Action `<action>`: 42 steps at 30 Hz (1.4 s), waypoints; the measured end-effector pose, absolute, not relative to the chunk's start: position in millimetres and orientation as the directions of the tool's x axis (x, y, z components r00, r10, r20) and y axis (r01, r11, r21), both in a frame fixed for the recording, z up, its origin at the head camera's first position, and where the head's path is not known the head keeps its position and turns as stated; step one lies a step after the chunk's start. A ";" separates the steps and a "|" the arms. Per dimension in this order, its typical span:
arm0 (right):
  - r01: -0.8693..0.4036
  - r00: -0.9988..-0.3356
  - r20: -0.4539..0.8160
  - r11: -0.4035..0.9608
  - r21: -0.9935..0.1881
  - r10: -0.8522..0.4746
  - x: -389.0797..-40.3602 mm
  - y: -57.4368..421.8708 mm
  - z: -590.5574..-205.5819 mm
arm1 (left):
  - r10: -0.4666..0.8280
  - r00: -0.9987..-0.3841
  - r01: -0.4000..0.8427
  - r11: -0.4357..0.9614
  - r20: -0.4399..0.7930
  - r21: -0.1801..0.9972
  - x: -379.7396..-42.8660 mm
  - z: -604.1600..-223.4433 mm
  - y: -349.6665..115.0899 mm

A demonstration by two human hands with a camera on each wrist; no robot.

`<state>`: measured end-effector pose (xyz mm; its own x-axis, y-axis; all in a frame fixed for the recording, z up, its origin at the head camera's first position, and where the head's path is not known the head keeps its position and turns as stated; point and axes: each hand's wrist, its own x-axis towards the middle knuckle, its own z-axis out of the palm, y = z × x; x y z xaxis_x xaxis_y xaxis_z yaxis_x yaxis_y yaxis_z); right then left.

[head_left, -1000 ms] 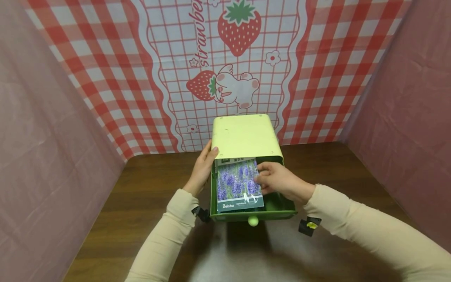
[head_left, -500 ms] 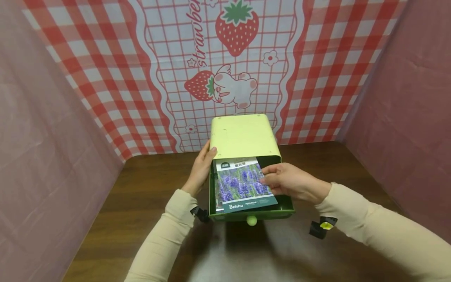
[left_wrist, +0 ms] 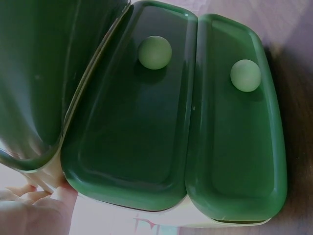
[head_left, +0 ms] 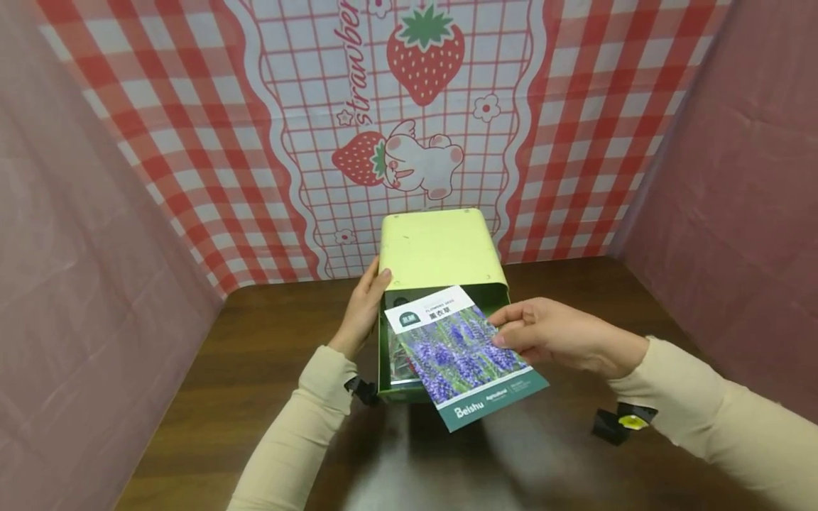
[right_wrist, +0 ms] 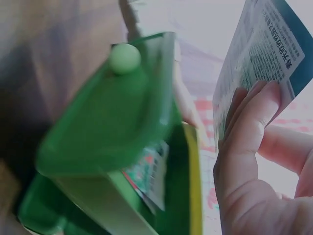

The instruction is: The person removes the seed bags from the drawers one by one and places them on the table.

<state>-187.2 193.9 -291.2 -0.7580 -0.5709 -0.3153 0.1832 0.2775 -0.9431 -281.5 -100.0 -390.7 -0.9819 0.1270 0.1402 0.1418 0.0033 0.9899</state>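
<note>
In the head view, a lavender seed packet with a purple-flower picture is tilted above the open top drawer. My right hand pinches its right edge, thumb on the front; the right wrist view shows fingers behind the printed back. My left hand rests against the left side of the pale yellow cabinet, thumb at its front top corner. Inside the drawer lies another packet, partly hidden by the lavender one in the head view.
Two lower green drawers, a middle one and a bottom one, are closed, with round pale knobs. The cabinet stands on a dark wooden table, before a red-checked strawberry cloth. Pink cloth hangs on both sides.
My right hand has lifted the lavender seed packet out of the drawer, moving it right and toward me and turning it. Another packet now shows beneath. My left hand stays put.
</note>
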 end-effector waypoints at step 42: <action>0.175 -0.928 -0.249 -0.265 -0.948 0.277 -326.8 286.9 -358.4 | 0.121 -0.989 0.093 0.032 0.089 0.995 -282.3 -390.1 -101.6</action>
<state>-326.8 286.9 -358.4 -0.9281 0.2768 -0.2490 0.1754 -0.2646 -0.9483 -282.3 -101.6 -390.1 -0.9887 0.1209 0.0888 0.0932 0.0315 0.9951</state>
